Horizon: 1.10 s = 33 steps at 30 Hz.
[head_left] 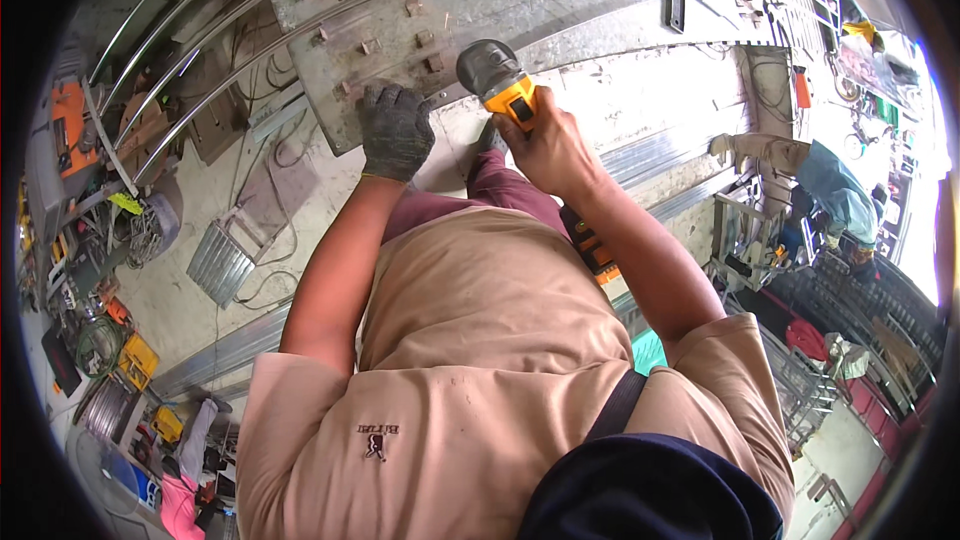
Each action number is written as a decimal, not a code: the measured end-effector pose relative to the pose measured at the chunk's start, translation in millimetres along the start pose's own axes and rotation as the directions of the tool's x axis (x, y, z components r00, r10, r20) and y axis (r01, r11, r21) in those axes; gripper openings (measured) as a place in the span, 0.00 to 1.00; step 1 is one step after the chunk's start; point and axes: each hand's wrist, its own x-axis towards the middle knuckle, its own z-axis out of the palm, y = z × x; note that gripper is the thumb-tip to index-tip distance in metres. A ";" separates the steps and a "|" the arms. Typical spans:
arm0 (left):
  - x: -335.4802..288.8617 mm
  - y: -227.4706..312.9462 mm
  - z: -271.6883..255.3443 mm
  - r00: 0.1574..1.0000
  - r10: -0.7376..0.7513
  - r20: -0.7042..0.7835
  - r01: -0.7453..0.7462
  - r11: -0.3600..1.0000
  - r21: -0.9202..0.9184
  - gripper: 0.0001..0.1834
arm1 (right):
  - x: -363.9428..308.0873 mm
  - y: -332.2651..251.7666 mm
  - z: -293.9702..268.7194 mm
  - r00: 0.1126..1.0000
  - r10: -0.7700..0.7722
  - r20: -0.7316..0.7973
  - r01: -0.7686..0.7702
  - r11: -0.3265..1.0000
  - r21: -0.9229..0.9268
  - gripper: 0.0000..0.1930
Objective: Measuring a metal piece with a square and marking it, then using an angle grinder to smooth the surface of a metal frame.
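Observation:
My right hand (553, 147), bare, is closed round the body of a yellow and black angle grinder (512, 100). The grinder's dark round guard (487, 63) points away from me, over the near edge of a metal-topped table (560, 15). A dark grey work glove covers my left hand (396, 132), whose fingers are curled at the table's near edge. What those fingers close on is hidden from above. Just right of the glove, a narrow strip of metal (448, 96) shows along the edge.
Long curved metal rods (240, 67) cross the table. Small rusty blocks (433, 61) sit on top. A ribbed metal piece (222, 262) and cables lie on the floor at left. Metal profiles (660, 162) lie at right, near a blue-grey garment (838, 190). Yellow tool cases (138, 360) stand lower left.

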 end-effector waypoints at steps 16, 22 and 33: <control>5.5 6.4 -10.0 1.000 0.009 -0.021 -0.010 0.997 -0.073 0.06 | 56.8 80.1 -88.6 0.956 0.123 -0.265 -0.163 0.977 -0.136 0.29; 3.9 4.9 -10.2 1.000 0.024 -0.018 -0.025 0.998 -0.064 0.05 | 62.6 83.0 -96.0 0.948 0.153 -0.277 -0.194 0.973 -0.127 0.29; 1.0 -0.8 -3.0 0.998 0.040 -0.051 -0.044 0.996 -0.071 0.09 | 7.5 22.2 -26.5 0.999 0.046 -0.020 -0.046 0.998 -0.042 0.26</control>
